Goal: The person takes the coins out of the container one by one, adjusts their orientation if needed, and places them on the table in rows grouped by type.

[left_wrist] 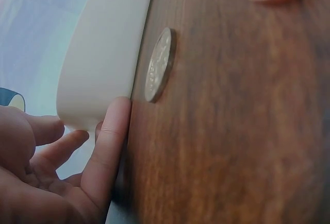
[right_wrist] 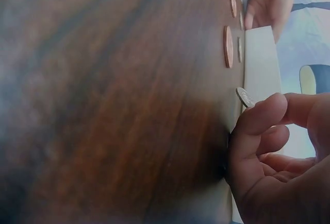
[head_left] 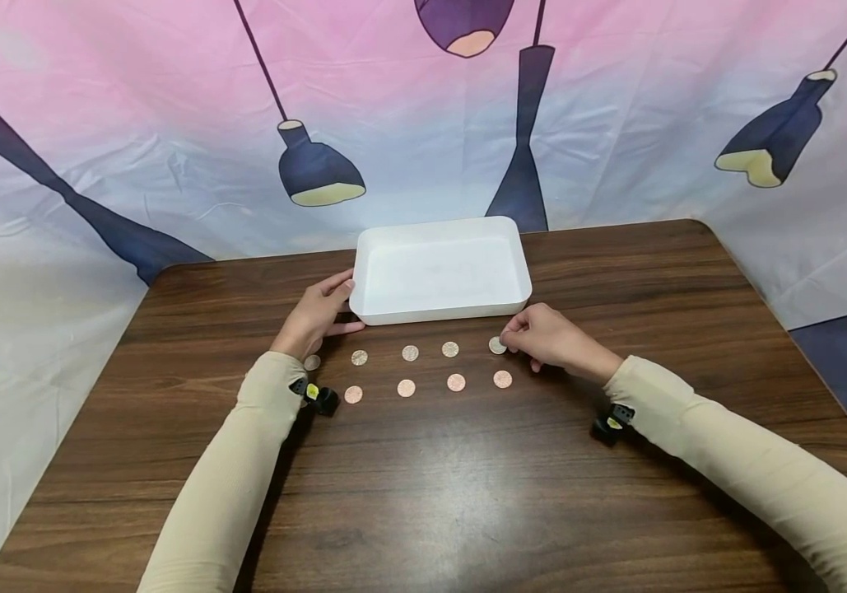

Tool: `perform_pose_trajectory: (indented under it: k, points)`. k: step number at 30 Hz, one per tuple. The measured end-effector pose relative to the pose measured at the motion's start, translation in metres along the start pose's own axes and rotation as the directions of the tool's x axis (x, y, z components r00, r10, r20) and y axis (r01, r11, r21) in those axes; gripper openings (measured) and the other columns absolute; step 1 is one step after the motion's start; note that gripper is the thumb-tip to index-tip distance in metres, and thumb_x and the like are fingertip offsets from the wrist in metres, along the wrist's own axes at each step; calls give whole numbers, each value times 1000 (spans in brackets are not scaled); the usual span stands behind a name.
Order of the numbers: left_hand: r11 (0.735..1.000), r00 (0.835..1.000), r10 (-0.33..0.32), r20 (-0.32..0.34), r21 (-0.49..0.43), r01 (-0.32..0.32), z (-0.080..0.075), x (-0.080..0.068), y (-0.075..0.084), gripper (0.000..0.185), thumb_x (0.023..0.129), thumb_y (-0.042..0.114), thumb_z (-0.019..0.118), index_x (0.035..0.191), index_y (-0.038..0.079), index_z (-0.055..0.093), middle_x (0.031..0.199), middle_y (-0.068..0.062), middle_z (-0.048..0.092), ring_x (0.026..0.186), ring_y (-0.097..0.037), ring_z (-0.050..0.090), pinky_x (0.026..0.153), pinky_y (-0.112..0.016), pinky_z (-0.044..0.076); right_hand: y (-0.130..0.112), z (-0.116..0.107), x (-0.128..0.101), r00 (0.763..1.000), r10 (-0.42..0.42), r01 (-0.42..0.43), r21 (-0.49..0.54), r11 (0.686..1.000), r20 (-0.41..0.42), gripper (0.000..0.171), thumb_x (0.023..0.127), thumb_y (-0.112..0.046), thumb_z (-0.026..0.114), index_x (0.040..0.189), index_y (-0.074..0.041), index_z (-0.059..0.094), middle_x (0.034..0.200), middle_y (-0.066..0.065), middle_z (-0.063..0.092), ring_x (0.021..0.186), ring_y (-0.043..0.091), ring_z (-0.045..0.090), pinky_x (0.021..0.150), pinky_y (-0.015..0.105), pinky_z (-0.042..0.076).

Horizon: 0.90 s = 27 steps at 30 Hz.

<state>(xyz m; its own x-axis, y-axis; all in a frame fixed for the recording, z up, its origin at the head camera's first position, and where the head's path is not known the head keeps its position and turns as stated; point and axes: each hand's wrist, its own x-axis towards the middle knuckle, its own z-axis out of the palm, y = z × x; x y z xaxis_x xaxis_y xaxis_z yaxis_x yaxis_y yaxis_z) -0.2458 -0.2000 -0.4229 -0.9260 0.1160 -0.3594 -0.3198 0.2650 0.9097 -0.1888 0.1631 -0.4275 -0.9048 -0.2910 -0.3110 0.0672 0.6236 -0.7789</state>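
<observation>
A shallow white tray lies near the table's back edge. At its left end my left hand touches the side, the fingers fairly straight; in the left wrist view one finger lies low along the tray wall. My right hand is by the tray's front right corner and pinches a silver coin between thumb and fingertips. That coin stands tilted in the right wrist view. More silver coins form a row before the tray, the leftmost beside my left wrist. Copper coins lie in a row nearer me.
The brown wooden table extends in front of and to both sides of the coins. Behind it hangs a cloth backdrop printed with dark lamps. Each wrist wears a small black camera.
</observation>
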Motion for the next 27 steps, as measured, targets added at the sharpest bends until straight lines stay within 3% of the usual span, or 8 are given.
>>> perform_pose_trajectory:
  k: [12, 18, 27]
  points:
    - [1000, 1000, -2, 5, -6, 3, 0, 0, 0, 54, 117, 32, 39, 169, 22, 29, 162, -18, 40, 140, -36, 51, 93, -36, 61, -4, -1, 5, 999, 18, -23, -128, 991, -39, 17, 99, -18, 64, 93, -6, 75, 74, 1, 60, 44, 11, 56, 50, 26, 44]
    - [1000, 1000, -8, -1, -7, 8, 2, 0, -2, 54, 116, 33, 40, 168, 22, 29, 162, -17, 41, 140, -36, 51, 94, -37, 60, -2, 1, 6, 999, 7, -16, -205, 979, -45, 16, 98, -19, 65, 93, -10, 76, 58, 1, 60, 43, 11, 57, 55, 28, 45]
    - [1000, 1000, -4, -1, -4, 4, 1, -1, 0, 54, 116, 34, 40, 168, 23, 30, 161, -16, 41, 140, -35, 51, 95, -37, 60, -3, -1, 8, 999, -9, 1, -200, 980, -39, 17, 99, -21, 67, 89, -11, 76, 60, 1, 61, 43, 12, 59, 54, 28, 46]
